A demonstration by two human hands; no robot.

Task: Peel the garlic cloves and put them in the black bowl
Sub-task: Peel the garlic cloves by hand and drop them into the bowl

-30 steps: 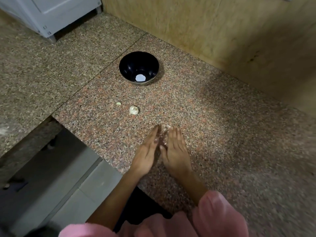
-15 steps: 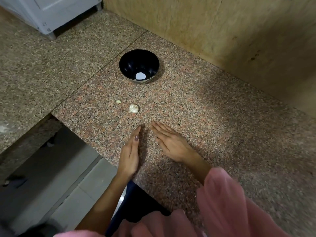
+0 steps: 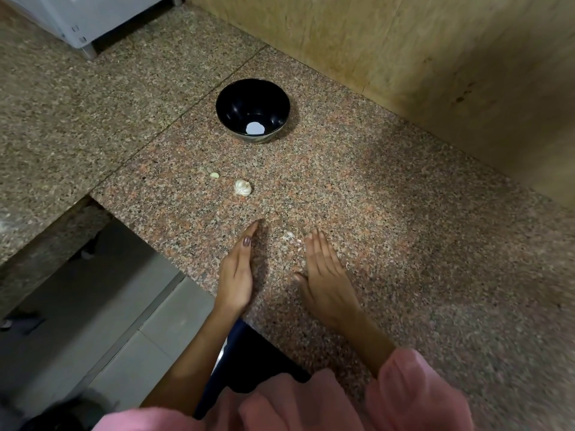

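head view: left hand (image 3: 236,275) stood on its edge on the granite counter (image 3: 389,213), fingers straight, holding nothing. right hand (image 3: 326,275) lay flat and open, palm down, empty. pale peel scraps (image 3: 291,236) lay between the two fingertips. garlic piece (image 3: 242,188) and a small clove (image 3: 214,175) sat beyond the hands, short of the black bowl (image 3: 236,98).

My left hand (image 3: 235,276) shows a dark-painted thumbnail (image 3: 246,241); loose pink sleeves (image 3: 417,396) cover both arms above bare forearms
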